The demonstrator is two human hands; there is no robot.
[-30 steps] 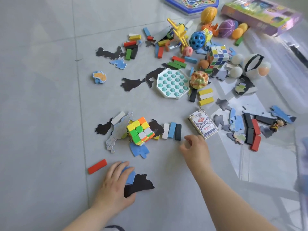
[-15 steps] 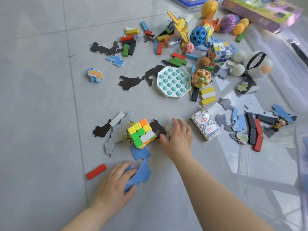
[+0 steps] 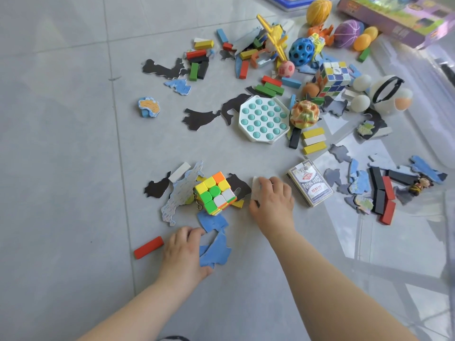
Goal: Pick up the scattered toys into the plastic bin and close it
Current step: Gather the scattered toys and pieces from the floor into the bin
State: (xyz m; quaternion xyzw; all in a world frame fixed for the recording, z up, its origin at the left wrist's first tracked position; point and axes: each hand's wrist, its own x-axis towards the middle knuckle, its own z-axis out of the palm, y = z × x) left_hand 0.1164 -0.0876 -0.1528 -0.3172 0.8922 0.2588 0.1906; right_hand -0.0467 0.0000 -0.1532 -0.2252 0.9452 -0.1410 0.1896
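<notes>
Toys lie scattered over a grey tiled floor. My left hand (image 3: 183, 252) holds a blue puzzle piece (image 3: 216, 252) near the bottom centre, with a red block (image 3: 148, 247) just left of it. My right hand (image 3: 272, 200) curls over small wooden blocks (image 3: 256, 187), a white one showing at its fingertips. They lie between a bright cube (image 3: 214, 191) and a card deck (image 3: 310, 183). The clear plastic bin (image 3: 418, 77) lies along the right edge.
Farther off are a white pop-it board (image 3: 263, 119), a patterned ball (image 3: 304, 114), a second cube (image 3: 333, 78), a blue holed ball (image 3: 301, 51), coloured blocks, black and blue puzzle pieces and a purple box (image 3: 394, 18). Bare floor spreads to the left.
My right hand moved left from beside the card deck onto the small blocks and now covers them. My left hand lifted the blue puzzle piece off the floor and shifted slightly up.
</notes>
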